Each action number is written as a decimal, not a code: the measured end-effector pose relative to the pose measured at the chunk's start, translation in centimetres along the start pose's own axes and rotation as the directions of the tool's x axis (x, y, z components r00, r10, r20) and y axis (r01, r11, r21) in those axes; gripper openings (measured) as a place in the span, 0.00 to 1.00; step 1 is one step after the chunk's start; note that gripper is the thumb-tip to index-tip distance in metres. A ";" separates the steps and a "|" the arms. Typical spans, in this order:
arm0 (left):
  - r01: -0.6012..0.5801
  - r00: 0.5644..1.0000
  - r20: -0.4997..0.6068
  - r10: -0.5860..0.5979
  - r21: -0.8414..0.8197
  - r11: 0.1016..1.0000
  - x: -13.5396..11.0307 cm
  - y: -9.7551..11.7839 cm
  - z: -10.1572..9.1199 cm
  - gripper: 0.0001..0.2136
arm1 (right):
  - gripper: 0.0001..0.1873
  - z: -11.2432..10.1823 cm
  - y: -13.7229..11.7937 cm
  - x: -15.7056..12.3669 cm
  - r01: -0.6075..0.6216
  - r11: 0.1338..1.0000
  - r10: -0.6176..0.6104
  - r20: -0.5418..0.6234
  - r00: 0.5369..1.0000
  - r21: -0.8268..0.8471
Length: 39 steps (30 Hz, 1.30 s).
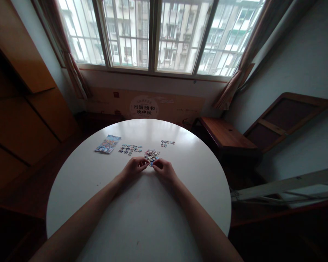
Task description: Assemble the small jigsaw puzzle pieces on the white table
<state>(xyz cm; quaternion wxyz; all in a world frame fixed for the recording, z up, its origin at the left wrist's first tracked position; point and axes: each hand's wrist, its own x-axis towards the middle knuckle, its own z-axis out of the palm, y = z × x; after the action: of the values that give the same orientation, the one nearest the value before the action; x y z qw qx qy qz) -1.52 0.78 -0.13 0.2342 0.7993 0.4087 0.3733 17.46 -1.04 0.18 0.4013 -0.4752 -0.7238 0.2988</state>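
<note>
My left hand [136, 165] and my right hand [164, 169] meet at the near edge of a pile of jigsaw puzzle pieces [151, 154] on the white round table. Fingers on both hands are pinched together, with a small blue puzzle piece [151, 163] between the fingertips. Whether it is one piece or two is too small to tell. Left of the pile lies a group of puzzle pieces [129, 148], partly joined. A smaller joined group of pieces [167, 143] sits to the right, farther back.
On the table's left side rests a colourful picture packet [108, 143]. The white table [79, 193] has a rounded edge. Past it on the right stands a brown wooden stool or bench [224, 133]. A long printed box [177, 105] lies under the barred window.
</note>
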 end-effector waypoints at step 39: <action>0.032 0.999 0.018 -0.032 0.002 0.999 -0.1 0.1 0.0 0.08 | 0.06 0.0 -0.4 -0.1 0.021 1.000 -0.021 0.005 1.000 -0.023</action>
<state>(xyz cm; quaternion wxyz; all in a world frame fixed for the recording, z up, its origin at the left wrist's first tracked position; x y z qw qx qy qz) -1.50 0.62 -0.07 0.2428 0.7963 0.4195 0.3619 17.34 -1.32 0.46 0.3972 -0.4717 -0.7329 0.2872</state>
